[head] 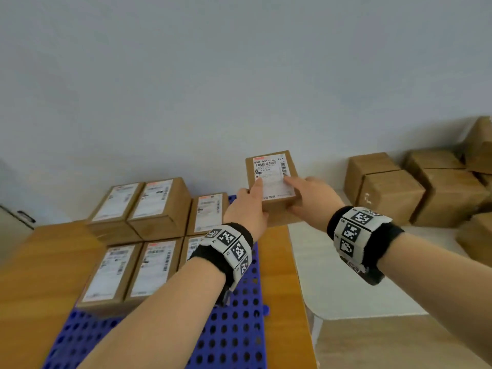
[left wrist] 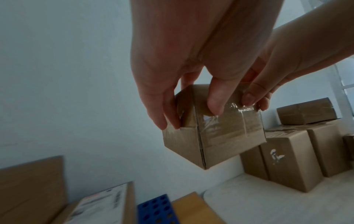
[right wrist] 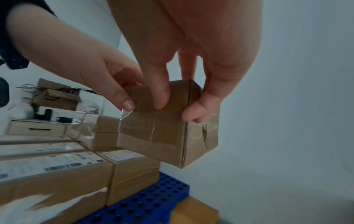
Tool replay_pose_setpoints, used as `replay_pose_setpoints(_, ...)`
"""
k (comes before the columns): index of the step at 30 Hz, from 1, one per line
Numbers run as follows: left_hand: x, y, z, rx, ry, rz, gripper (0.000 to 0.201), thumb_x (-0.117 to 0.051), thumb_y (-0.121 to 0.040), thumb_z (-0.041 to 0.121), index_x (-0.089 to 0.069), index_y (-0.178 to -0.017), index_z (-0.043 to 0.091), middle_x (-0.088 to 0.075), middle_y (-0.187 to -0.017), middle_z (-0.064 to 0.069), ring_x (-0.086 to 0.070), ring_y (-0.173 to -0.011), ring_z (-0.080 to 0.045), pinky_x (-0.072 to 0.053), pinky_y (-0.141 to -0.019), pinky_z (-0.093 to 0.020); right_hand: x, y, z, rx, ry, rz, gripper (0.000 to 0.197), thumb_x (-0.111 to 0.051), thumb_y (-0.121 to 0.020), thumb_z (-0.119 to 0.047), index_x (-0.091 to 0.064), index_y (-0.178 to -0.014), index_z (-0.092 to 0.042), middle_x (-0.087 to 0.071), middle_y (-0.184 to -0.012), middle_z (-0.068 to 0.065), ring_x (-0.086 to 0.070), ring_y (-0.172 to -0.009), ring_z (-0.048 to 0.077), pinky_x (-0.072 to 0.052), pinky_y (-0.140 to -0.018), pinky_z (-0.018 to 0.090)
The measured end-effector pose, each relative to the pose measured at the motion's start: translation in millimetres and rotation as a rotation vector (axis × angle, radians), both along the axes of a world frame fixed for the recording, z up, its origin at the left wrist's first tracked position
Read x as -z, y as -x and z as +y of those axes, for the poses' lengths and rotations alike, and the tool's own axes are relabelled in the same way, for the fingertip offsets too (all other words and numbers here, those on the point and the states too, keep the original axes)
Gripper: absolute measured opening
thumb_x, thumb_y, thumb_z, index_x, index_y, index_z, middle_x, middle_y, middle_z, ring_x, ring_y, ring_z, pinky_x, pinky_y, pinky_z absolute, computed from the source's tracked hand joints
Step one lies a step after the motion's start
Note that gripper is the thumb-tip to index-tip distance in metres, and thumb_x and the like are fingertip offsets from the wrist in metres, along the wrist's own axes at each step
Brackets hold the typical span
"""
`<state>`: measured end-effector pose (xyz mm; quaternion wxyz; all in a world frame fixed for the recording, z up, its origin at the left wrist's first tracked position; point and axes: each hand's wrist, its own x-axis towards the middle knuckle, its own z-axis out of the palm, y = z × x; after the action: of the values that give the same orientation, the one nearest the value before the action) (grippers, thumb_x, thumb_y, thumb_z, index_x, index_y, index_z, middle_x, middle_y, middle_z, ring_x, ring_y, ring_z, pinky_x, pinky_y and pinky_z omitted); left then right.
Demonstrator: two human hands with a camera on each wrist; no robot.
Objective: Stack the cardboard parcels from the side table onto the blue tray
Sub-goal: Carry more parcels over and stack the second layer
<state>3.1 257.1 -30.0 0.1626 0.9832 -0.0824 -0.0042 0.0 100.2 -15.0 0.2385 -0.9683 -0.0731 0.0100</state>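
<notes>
A small cardboard parcel with a white shipping label is held in the air between both hands, above the far right corner of the blue perforated tray. My left hand grips its left side, thumb on top; my right hand grips its right side. In the left wrist view the parcel shows taped brown faces under my left hand. The right wrist view has the same parcel pinched by my right hand. Several labelled parcels sit in rows on the tray.
The tray lies on a wooden table. To the right stands a white side table with several plain cardboard boxes against the pale wall. A drawer unit shows far left in the right wrist view.
</notes>
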Motion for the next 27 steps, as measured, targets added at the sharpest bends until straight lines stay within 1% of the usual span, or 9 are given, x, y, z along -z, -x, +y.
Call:
replay_pose_setpoints(4,5.6,11.0,56.2,-0.073,0.0,0.017,0.072,-0.056,-0.092,0.025,-0.013,-0.15,0.023,-0.045,-0.133,-0.012,-0.053,-0.113,-0.026,-0.048,-0.089,-0.036,8.0,-0.5,55.1,-0.08,-0.002,0.027,0.063,-0.057,-0.087,-0.023,-0.031,-0.144,-0.024,-0.049,-0.118,0.011,-0.055,-0.103,0.028,-0.045,-0.085,0.031)
replay_pose_setpoints(7,9.7,14.9,83.0,-0.141,0.001,0.049,0.072,-0.057,-0.091,0.024,-0.015,-0.15,0.023,-0.035,-0.138,-0.013,-0.055,-0.11,-0.028,-0.047,-0.088,-0.035,16.8,-4.4,83.0,-0.127,-0.004,0.043,0.062,-0.054,-0.088,-0.021,-0.029,-0.145,-0.022,-0.048,-0.119,0.011,-0.054,-0.103,0.027,-0.045,-0.086,0.03)
replay_pose_setpoints(10,12.5,13.8,97.6,-0.199,-0.013,0.071,0.069,-0.057,-0.091,0.023,-0.02,-0.148,0.025,-0.028,-0.138,-0.012,-0.058,-0.102,-0.026,-0.049,-0.086,-0.034,25.7,-11.5,100.1,-0.158,0.001,0.073,0.06,-0.05,-0.091,-0.02,-0.027,-0.146,-0.021,-0.046,-0.128,0.012,-0.051,-0.112,0.026,-0.041,-0.092,0.027)
replay_pose_setpoints(13,15.5,8.4,105.6,-0.226,-0.041,0.106,0.064,-0.056,-0.092,0.022,-0.022,-0.147,0.024,-0.03,-0.135,-0.01,-0.058,-0.1,-0.026,-0.051,-0.085,-0.033,33.1,-19.2,109.8,-0.175,0.0,0.101,0.06,-0.049,-0.092,-0.02,-0.025,-0.147,-0.021,-0.042,-0.136,0.012,-0.047,-0.121,0.026,-0.04,-0.099,0.03)
replay_pose_setpoints(16,18.5,0.6,110.4,-0.241,-0.088,0.124,0.061,-0.054,-0.093,0.023,-0.024,-0.147,0.023,-0.033,-0.134,-0.01,-0.057,-0.102,-0.026,-0.052,-0.087,-0.037,38.9,-25.8,115.7,-0.169,-0.016,0.117,0.06,-0.049,-0.092,-0.018,-0.025,-0.147,-0.023,-0.043,-0.133,0.011,-0.049,-0.116,0.026,-0.043,-0.095,0.029)
replay_pose_setpoints(19,19.0,-6.1,116.0,-0.22,-0.124,0.126,0.055,-0.052,-0.092,0.035,-0.032,-0.142,0.022,-0.04,-0.13,-0.008,-0.056,-0.105,-0.026,-0.051,-0.088,-0.04,42.7,-31.8,119.0,-0.157,-0.028,0.112,0.062,-0.051,-0.09,-0.019,-0.025,-0.146,-0.025,-0.044,-0.131,0.009,-0.052,-0.112,0.023,-0.047,-0.09,0.028)
replay_pose_setpoints(21,16.9,-8.6,123.2,-0.195,-0.145,0.069,0.046,-0.047,-0.093,0.044,-0.044,-0.133,0.021,-0.047,-0.124,-0.004,-0.056,-0.103,-0.022,-0.052,-0.085,-0.039,43.9,-33.5,120.9,-0.142,-0.031,0.109,0.065,-0.054,-0.089,-0.021,-0.024,-0.146,-0.025,-0.043,-0.133,0.008,-0.053,-0.11,0.022,-0.049,-0.087,0.028)
replay_pose_setpoints(23,14.3,-14.1,137.1,-0.196,-0.14,-0.048,0.038,-0.042,-0.096,0.042,-0.052,-0.127,0.023,-0.051,-0.124,-0.001,-0.055,-0.104,-0.018,-0.051,-0.085,-0.034,43.4,-33.9,124.1,-0.132,-0.038,0.117,0.066,-0.055,-0.088,-0.023,-0.023,-0.146,-0.025,-0.041,-0.134,0.008,-0.055,-0.107,0.022,-0.049,-0.083,0.026)
replay_pose_setpoints(27,12.8,-39.1,185.1,-0.219,-0.178,-0.099,0.043,-0.041,-0.098,0.031,-0.043,-0.139,0.019,-0.041,-0.144,-0.002,-0.039,-0.132,-0.021,-0.037,-0.107,-0.037,40.2,-38.8,133.8,-0.123,-0.039,0.149,0.07,-0.058,-0.088,-0.023,-0.021,-0.147,-0.024,-0.041,-0.136,0.008,-0.055,-0.11,0.022,-0.047,-0.085,0.024)
